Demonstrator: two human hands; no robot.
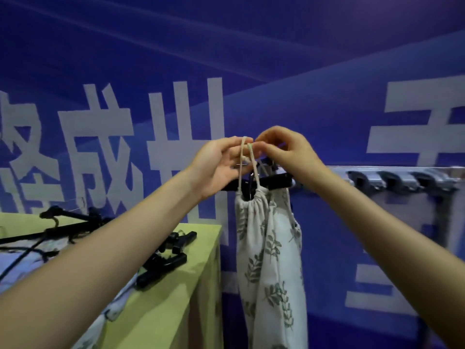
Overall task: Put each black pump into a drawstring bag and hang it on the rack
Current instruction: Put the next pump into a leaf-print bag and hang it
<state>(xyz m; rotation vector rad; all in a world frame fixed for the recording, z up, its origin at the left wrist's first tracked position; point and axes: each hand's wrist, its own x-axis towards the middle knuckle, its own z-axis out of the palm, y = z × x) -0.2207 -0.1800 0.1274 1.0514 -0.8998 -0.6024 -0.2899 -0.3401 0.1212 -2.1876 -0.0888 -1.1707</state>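
Observation:
A white drawstring bag [270,250] printed with green leaves hangs long and full below my hands, its mouth gathered tight. Its cream cord [242,157] runs up from the mouth to my fingers. My left hand [221,165] pinches the cord's loop at the top, and my right hand [284,149] pinches the same cord from the other side. Both hands are raised in front of the metal rack [392,178] on the blue wall. A black bar [271,182] crosses just behind the bag's mouth. The pump inside is hidden by the cloth.
A yellow-green table [181,298] stands at the lower left, carrying black clip hangers [166,260] and more leaf-print cloth [110,311]. Several grey hooks [427,180] sit along the rack to the right. The blue wall with large white characters fills the background.

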